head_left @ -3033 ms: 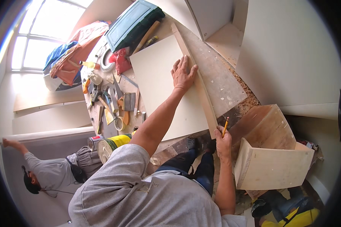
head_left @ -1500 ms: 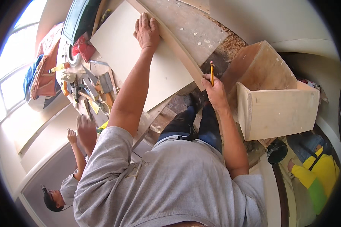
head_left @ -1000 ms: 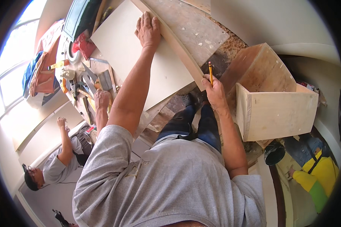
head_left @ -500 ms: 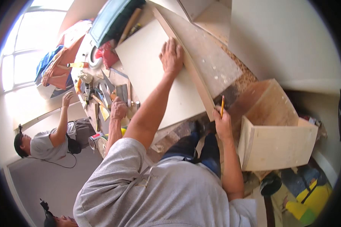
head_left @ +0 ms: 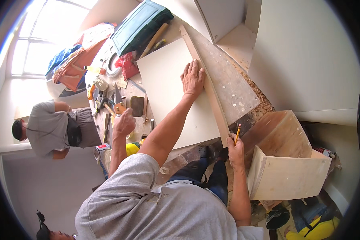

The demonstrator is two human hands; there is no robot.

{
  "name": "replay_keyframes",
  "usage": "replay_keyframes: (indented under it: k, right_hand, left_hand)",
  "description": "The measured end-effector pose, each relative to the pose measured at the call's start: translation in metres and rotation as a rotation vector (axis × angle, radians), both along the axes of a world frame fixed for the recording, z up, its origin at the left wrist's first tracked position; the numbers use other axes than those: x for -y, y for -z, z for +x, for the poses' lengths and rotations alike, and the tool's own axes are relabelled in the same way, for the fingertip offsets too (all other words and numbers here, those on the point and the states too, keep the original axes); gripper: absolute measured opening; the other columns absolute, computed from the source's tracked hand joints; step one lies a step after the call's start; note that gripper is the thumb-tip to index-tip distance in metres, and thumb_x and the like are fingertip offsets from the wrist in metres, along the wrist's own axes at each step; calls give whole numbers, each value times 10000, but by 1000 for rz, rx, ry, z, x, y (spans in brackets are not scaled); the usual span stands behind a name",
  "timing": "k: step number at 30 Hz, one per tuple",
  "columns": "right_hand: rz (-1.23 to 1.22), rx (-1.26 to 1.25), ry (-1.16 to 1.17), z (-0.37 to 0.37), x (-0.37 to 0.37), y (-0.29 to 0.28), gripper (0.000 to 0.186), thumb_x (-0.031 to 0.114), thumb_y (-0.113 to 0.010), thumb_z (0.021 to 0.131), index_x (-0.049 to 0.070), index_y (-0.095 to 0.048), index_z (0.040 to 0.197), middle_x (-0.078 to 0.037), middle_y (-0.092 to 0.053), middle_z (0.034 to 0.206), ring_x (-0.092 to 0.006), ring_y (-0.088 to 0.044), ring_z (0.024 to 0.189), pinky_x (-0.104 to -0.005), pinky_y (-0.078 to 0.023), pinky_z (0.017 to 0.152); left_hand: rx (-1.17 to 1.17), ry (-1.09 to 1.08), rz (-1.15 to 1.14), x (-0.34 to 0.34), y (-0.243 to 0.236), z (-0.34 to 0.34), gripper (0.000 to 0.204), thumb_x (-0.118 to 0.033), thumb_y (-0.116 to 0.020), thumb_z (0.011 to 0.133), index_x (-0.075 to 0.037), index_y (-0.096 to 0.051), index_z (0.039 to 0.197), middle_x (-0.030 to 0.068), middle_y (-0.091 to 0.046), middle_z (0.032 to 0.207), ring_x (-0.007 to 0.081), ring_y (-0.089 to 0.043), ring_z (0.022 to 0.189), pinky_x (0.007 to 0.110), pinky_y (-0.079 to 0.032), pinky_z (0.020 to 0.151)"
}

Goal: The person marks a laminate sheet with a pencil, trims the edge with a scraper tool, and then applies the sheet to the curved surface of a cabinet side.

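Observation:
A large cream panel (head_left: 168, 92) lies on the workbench, with a long narrow wooden strip (head_left: 207, 84) along its right edge. My left hand (head_left: 193, 82) presses flat on the panel, fingers stretched out and their tips reaching the strip. At the strip's near end, my right hand (head_left: 236, 150) is closed, with a yellow pencil (head_left: 238, 134) standing up out of its fingers. My right thumb and fingertips are against that end of the strip. To the left, a co-worker's hand (head_left: 125, 122) is at the wooden handle of a handsaw (head_left: 119, 107).
Assorted tools, including a hammer (head_left: 109, 109), crowd the bench's left side. A teal toolbox (head_left: 142, 26) sits at the far end. An open wooden box (head_left: 290, 176) stands at my right. One person (head_left: 54, 128) is by the window; another in yellow (head_left: 316, 230) is low at right.
The view has shifted, so the bench sits lower and further right. The co-worker's hand has come to the saw handle. The person by the window has turned and lowered a raised arm.

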State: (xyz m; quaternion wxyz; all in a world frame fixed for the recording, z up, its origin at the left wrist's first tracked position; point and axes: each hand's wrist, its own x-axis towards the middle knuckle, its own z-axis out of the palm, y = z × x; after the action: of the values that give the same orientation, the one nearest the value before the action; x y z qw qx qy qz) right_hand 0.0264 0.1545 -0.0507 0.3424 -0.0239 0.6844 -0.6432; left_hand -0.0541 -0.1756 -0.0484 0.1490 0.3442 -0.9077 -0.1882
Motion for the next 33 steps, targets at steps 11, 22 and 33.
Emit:
replay_keyframes:
  k: [11,22,33]
  right_hand:
    - [-28,18,-1,5,-4,9,302,197,-641,1027,-58,-653,1188,-62,-688,1012,-146,-616,940,-308,-508,875]
    - [84,-78,-63,-6,-1,-1,334,218,-631,1024,-71,-653,1191,-85,-694,966,-163,-610,889,-332,-507,828]
    - [70,17,-29,-1,-4,6,317,226,-654,1014,-56,-659,1158,-44,-650,880,-109,-560,814,-289,-489,748]
  left_hand:
    - [-8,-2,0,-5,-5,3,636,-468,-455,1054,-94,-425,1567,118,-440,1612,318,-323,1524,462,-222,1224]
    - [-55,20,-60,7,7,-3,633,-481,-444,1048,-98,-449,1552,121,-483,1576,331,-350,1503,521,-254,1203]
    - [-41,27,-3,2,13,-2,648,-488,-442,1044,-114,-426,1573,84,-438,1618,291,-297,1534,476,-198,1228]
